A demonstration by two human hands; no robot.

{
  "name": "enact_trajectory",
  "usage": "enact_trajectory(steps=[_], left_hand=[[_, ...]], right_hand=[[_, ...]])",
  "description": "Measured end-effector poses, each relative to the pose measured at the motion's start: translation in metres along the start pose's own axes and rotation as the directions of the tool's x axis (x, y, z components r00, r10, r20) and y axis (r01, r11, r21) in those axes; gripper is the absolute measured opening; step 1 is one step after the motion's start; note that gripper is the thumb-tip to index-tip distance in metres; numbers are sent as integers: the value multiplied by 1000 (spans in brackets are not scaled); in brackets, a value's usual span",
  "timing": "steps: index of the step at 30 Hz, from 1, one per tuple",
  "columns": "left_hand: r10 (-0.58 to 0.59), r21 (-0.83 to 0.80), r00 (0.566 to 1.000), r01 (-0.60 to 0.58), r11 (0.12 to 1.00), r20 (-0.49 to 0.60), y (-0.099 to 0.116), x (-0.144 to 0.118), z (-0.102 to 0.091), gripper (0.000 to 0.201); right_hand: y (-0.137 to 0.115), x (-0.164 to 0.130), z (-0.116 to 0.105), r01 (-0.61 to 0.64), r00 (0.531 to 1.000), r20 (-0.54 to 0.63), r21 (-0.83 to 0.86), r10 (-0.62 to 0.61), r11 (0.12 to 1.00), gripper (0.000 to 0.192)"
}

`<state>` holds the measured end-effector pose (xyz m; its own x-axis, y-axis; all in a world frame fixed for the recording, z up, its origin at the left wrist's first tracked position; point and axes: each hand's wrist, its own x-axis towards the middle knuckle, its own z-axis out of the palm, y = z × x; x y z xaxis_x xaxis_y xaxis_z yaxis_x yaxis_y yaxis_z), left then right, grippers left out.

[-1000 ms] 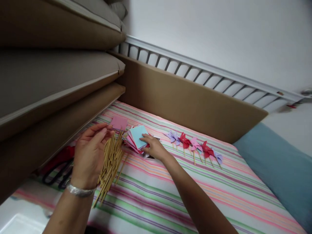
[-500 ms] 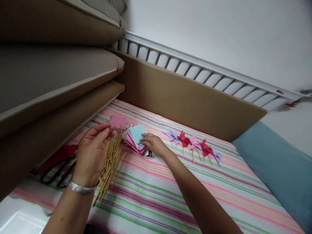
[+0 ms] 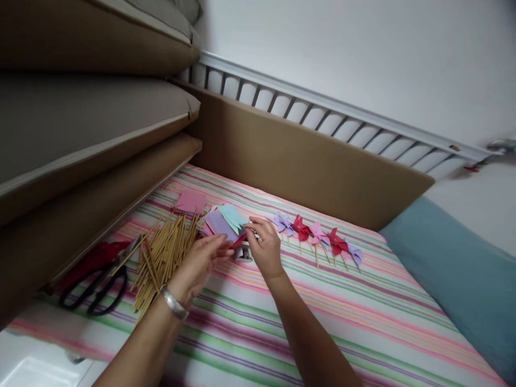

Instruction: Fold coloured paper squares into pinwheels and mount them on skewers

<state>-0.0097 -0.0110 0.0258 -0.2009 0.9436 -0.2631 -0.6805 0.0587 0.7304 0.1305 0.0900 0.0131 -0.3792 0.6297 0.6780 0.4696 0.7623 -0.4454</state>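
My right hand (image 3: 264, 248) pinches paper stack (image 3: 224, 222) edge | stack at 10 o'clock | my left hand (image 3: 200, 264) half-open, empty, equally near.

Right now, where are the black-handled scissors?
The black-handled scissors lie at the left of the head view on the striped sheet, just left of the wooden sticks.

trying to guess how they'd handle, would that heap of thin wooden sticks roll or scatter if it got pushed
Probably yes. The wooden sticks look thin and round and lie loose, fanned and unbound on the striped sheet, so a push would likely scatter them. They look light and stiff; the soft cloth may limit rolling.
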Motion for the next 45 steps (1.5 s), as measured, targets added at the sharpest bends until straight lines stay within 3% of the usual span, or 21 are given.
enact_trajectory(steps=[3, 6, 9, 14, 20, 24, 27, 32, 35, 37, 39, 42, 44, 45], left_hand=[[-112, -104, 992, 117, 988, 61, -7, 4, 7, 29], [-117, -144, 993, 120, 982, 30, -16, 10, 15, 22], [-110, -128, 994, 108, 986, -7, -26, 14, 21, 14], [-44, 4, 995, 44, 999, 92, -30, 11, 27, 14], [-60, 74, 995, 54, 996, 85, -26, 14, 23, 22], [-62, 100, 986, 47, 994, 153, -24, 16, 22, 33], [-70, 142, 983, 45, 989, 172, -23, 15, 24, 39], [-32, 314, 998, 12, 949, 58, -34, 19, 29, 22], [32, 406, 999, -28, 913, -3, -44, 25, 29, 19], [139, 509, 990, -100, 855, -39, -48, 28, 27, 18], [294, 661, 956, -214, 720, -11, -50, 29, 26, 16], [494, 863, 857, -353, 361, 144, -49, 22, 31, 15], [545, 916, 799, -379, 131, 253, -51, 16, 38, 15], [544, 921, 786, -385, 58, 294, -53, 13, 43, 16]], right_hand=[[-8, -21, -16, 80, 995, -52, -80, -84, 994, 20], [-11, -45, -21, 64, 997, -47, -74, -68, 995, 22], [-10, -58, -19, -58, 997, -46, 47, 60, 997, 21], [-10, -60, -17, -294, 943, -57, 313, 327, 903, 17], [-4, -61, -18, -357, 911, -41, 424, 411, 833, 13], [-1, -62, -21, -412, 884, -14, 450, 467, 793, 13], [-3, -67, -28, -405, 890, -20, 428, 456, 808, 13], [-6, -84, -40, -275, 950, -63, 296, 306, 915, 15], [2, -91, -44, -310, 944, -25, 274, 329, 911, 19], [10, -93, -45, -402, 908, 5, 300, 420, 865, 21], [16, -92, -46, -496, 857, 47, 344, 513, 797, 22], [17, -90, -45, -603, 773, 164, 491, 612, 629, 27], [12, -89, -42, -619, 732, 271, 648, 625, 444, 38], [9, -88, -40, -602, 724, 307, 718, 617, 350, 44]])
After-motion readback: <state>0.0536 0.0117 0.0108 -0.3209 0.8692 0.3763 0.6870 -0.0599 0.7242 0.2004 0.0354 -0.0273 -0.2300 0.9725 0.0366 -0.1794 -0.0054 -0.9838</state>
